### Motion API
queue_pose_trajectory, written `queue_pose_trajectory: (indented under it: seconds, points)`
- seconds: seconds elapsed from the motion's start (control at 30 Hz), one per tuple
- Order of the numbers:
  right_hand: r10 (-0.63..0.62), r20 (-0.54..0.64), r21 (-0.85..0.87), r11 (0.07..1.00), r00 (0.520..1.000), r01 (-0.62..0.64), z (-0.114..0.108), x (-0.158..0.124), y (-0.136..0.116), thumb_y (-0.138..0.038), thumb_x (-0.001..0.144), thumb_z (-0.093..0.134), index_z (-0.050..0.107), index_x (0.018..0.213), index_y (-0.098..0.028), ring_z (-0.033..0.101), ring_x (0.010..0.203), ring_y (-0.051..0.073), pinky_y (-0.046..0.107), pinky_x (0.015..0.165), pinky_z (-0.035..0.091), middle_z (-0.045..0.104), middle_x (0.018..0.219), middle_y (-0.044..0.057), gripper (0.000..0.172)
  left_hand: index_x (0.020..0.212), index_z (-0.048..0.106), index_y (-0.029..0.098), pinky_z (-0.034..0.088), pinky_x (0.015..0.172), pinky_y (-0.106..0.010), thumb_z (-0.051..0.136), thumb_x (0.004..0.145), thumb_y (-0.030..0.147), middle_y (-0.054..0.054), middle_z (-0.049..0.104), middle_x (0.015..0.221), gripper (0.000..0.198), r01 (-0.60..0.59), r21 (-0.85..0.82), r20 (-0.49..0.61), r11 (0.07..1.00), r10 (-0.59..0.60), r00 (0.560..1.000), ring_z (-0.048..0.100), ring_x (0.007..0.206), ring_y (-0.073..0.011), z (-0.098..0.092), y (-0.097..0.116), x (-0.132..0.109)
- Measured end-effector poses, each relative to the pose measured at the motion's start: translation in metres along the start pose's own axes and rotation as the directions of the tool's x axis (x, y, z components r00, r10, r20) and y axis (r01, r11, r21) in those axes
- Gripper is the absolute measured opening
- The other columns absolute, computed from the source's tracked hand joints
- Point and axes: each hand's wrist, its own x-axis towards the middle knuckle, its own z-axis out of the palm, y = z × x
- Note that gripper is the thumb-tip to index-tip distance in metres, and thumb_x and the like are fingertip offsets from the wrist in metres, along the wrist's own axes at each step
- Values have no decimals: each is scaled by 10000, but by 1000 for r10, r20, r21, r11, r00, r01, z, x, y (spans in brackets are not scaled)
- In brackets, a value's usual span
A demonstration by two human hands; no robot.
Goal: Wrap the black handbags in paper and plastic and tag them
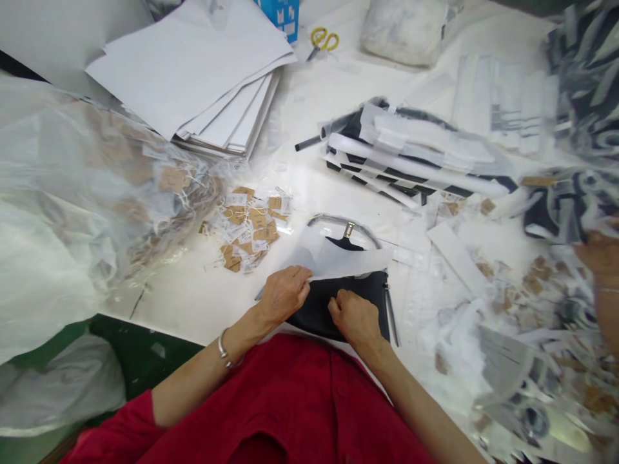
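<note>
A black handbag (358,299) lies on the white table right in front of me. Its wrapped handle (333,221) arches away from me, and a gold-coloured buckle (349,230) sits on its black tab. A sheet of thin white paper (351,263) lies across the upper part of the bag, covering its top edge in places. My left hand (286,293) pinches the near left edge of this paper. Curled closed, my right hand (355,316) rests against the bag's front; whatever its fingers hold is hidden.
Brown hang tags (256,222) lie in a pile at left, beside a large clear plastic bag (62,212). White sheets (207,71) are stacked behind, near yellow-handled scissors (324,40). Wrapped black bags (411,151) lie further back. Another person's hand (599,251) reaches in at right.
</note>
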Motion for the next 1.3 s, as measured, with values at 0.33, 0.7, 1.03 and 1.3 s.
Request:
queue_pose_trajectory:
  seconds: [0.33,0.7,1.03,1.3]
  points:
    - [296,-363,560,827,884,-48,-30,-25,78,-485,899,512,674,879,-186,634,648,178,298,610,508,697,782,46,340,1247,512,215,409,708,-356,432,936,127,-42,572,831,333,-243,176,93,954,229,969,536,797,-216,-46,19,-3]
    - [-496,-437,89,806,751,585,-10,-57,47,-225,878,598,505,1352,-200,465,1328,278,546,1122,364,605,1321,110,484,1200,507,164,409,820,-364,425,965,157,-71,596,977,249,-422,44,287,905,393,873,543,918,-218,0,56,-27]
    - [-432,-362,132,853,826,504,31,-45,50,-215,882,572,530,1333,-175,518,1270,277,526,1100,395,602,1326,128,455,1295,483,160,387,1032,-395,444,950,134,-118,563,1277,348,-437,-6,200,899,429,881,492,1220,-232,11,43,-32]
    - [-397,-292,164,876,870,454,20,-47,43,-292,858,640,574,1270,-194,550,1197,284,500,1068,393,632,1277,109,428,1295,491,155,419,1036,-366,474,954,168,-109,592,1265,341,-449,-131,204,884,467,860,521,1210,-212,21,36,-35]
